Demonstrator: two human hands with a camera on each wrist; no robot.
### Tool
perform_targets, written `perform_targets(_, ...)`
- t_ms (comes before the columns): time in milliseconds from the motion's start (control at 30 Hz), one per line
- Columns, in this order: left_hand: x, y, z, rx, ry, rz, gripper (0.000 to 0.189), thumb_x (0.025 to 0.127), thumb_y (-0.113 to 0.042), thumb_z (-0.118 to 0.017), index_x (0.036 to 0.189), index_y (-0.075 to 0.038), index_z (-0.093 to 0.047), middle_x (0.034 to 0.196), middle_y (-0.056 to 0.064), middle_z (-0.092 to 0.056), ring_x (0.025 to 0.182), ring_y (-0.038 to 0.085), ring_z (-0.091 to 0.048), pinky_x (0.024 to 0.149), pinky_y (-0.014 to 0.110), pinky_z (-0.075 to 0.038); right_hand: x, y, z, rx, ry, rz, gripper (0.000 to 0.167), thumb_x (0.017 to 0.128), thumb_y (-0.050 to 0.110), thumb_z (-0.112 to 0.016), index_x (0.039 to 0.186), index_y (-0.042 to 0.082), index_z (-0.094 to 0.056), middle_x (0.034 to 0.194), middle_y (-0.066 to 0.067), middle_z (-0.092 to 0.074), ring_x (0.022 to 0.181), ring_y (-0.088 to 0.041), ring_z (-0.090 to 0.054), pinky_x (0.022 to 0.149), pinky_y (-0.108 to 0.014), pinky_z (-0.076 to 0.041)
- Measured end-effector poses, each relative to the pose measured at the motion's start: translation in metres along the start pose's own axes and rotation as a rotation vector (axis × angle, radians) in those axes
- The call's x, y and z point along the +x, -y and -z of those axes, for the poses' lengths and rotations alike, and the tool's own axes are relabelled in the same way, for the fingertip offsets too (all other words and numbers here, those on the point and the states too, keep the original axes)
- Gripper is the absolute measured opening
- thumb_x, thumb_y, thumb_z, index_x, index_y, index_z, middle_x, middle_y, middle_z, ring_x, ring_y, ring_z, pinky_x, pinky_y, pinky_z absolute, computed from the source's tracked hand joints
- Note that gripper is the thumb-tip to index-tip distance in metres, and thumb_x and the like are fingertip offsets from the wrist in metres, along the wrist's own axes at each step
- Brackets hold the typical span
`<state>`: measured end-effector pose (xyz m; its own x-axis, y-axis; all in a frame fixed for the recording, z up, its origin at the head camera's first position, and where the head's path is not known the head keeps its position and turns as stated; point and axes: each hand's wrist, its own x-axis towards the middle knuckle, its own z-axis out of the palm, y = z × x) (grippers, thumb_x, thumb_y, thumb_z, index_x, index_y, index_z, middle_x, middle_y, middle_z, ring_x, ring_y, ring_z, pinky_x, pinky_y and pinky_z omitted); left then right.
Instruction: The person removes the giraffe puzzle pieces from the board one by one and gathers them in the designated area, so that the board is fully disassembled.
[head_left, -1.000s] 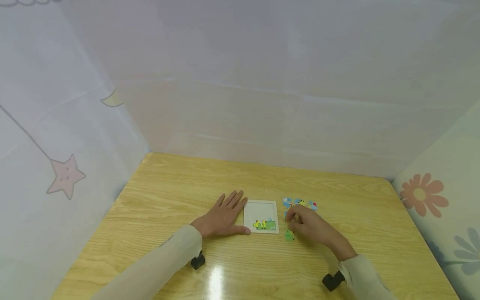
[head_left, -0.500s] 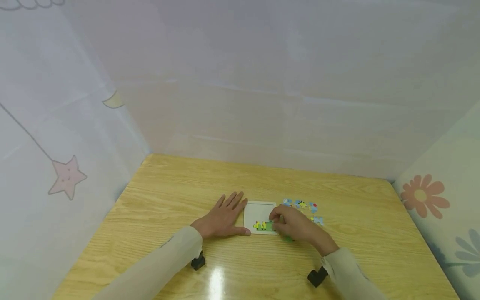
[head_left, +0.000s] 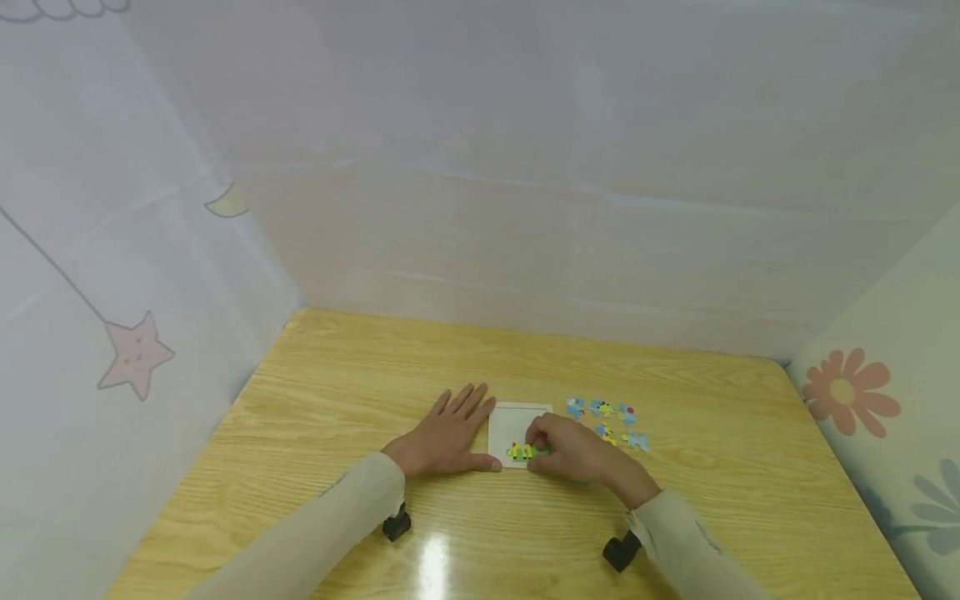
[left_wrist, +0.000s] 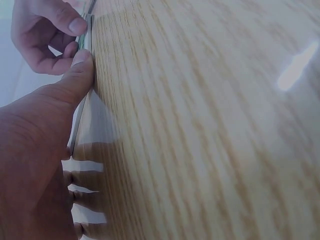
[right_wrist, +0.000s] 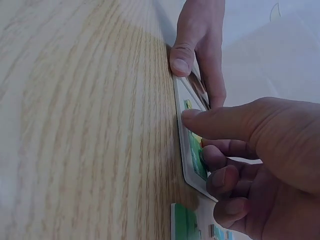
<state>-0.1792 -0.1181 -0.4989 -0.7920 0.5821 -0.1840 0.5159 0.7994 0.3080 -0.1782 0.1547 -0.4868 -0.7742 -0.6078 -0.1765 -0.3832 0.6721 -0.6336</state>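
A pale square puzzle tray (head_left: 513,423) lies flat on the table, with joined green and yellow jigsaw puzzle pieces (head_left: 519,452) along its near side. My left hand (head_left: 442,437) rests with spread fingers at the tray's left side, its thumb against the near left corner. Over the tray's near right part, my right hand (head_left: 573,450) has its thumb and curled fingers on a green puzzle piece (right_wrist: 196,157), seen in the right wrist view. The fingers hide part of that piece.
Several loose blue and yellow puzzle pieces (head_left: 605,408) lie right of the tray. One green piece (right_wrist: 182,222) sits on the table beside the tray's near right corner. White printed cloth (head_left: 525,250) walls the table's back and sides.
My right hand has moved left from the loose pieces onto the near right part of the tray, bringing thumb and fingers to the pieces there. My left hand has stayed in place.
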Motion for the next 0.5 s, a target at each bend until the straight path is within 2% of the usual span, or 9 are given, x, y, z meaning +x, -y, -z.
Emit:
perform_targets(233,0.0002,0.0013,-0.0023,-0.014,-0.005,-0.002,0.104,0.099,-0.070,-0.060,0.172,-0.007,-0.019,0.181,0.017,-0.008,0.169,0.039,-0.007,0.136,0.064,-0.011,0.0015,0.0034,0.0003,0.027,0.028,-0.018,0.028,0.096,0.022,-0.082,0.115,0.009,-0.065,0.104,-0.002,-0.064,0.091,-0.016,-0.055,0.079,-0.029,-0.049)
perform_targets(500,0.0003,0.0020,-0.0025,0.003,0.000,0.006,0.105,0.098,-0.075,-0.056,0.172,-0.010,-0.018,0.182,0.015,-0.006,0.170,0.037,-0.006,0.136,0.063,-0.011,0.0037,0.0026,-0.0012,0.026,-0.007,-0.017,0.030,0.093,0.019,-0.084,0.109,0.012,-0.060,0.105,-0.002,-0.061,0.092,-0.016,-0.052,0.081,-0.030,-0.047)
